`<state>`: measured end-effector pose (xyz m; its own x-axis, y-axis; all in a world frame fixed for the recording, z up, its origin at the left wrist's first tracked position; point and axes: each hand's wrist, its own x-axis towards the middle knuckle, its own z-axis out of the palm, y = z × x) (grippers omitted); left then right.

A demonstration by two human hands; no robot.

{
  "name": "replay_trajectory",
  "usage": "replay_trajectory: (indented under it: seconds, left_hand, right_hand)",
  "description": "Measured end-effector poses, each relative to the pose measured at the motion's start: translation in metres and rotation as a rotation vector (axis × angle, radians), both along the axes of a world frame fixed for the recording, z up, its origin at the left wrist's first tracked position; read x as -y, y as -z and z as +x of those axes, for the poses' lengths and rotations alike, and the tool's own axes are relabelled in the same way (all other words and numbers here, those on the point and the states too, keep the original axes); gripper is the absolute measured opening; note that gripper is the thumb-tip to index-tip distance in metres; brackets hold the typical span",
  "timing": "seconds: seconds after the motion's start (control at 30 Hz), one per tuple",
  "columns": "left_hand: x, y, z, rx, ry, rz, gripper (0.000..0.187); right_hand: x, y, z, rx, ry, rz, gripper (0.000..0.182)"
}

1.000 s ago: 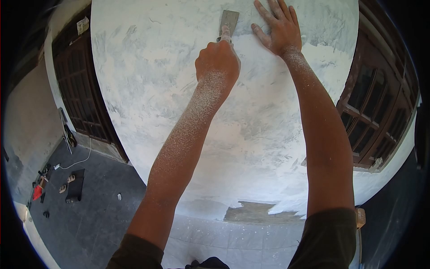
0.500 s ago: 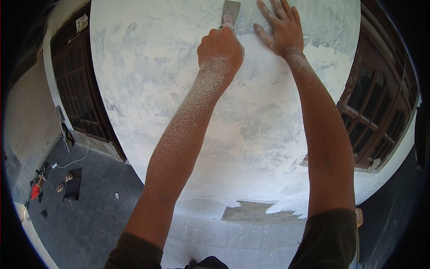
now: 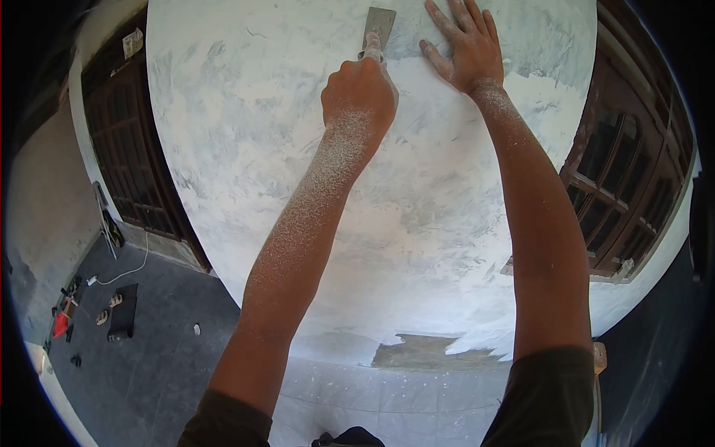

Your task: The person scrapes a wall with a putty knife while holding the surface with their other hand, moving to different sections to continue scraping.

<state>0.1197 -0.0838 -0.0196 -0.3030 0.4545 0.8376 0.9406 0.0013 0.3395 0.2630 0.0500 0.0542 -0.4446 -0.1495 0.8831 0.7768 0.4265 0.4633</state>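
Observation:
My left hand is closed around the handle of a putty knife, with one finger stretched along the base of its metal blade. The blade points up and lies against or very near the white, patchily plastered wall; exact contact cannot be told. To its right, my right hand rests flat on the wall with the fingers spread, holding nothing. White dust covers the left forearm and the right hand's fingers and wrist. The putty knife's handle is mostly hidden in my fist.
A brown wooden door stands at left, a brown paned window at right. On the dark floor lie sandals, a dark mat, a white cable and a red item. Pale tiles run below the wall.
My left hand and the putty knife have shifted slightly down and to the left along the wall. The right hand stays in nearly the same spot.

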Motion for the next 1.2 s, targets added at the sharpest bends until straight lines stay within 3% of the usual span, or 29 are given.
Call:
replay_trajectory:
  seconds: [0.5,0.67,0.77,0.9,0.97,1.2]
  left_hand:
    - [0.001,0.003,0.004,-0.028,0.008,-0.012,0.029]
    - [-0.001,-0.012,0.004,-0.009,0.01,-0.062,0.04]
    - [0.002,0.008,0.007,-0.028,0.008,0.009,0.035]
    - [0.003,0.001,0.006,-0.025,0.014,-0.002,0.033]
    - [0.001,-0.015,0.003,-0.045,0.034,-0.045,0.046]
    - [0.0,0.008,0.006,0.035,0.007,-0.038,0.048]
  right_hand:
    - [0.001,0.001,0.001,0.001,0.014,0.003,0.07]
    - [-0.002,-0.001,0.001,0.003,0.006,0.02,0.07]
    - [0.0,-0.001,0.002,-0.001,-0.006,0.021,0.07]
    - [-0.001,0.001,0.001,-0.003,0.002,0.006,0.07]
    - [-0.004,0.003,0.001,0.0,-0.005,0.007,0.07]
    - [-0.002,0.001,0.001,0.0,-0.013,0.016,0.071]
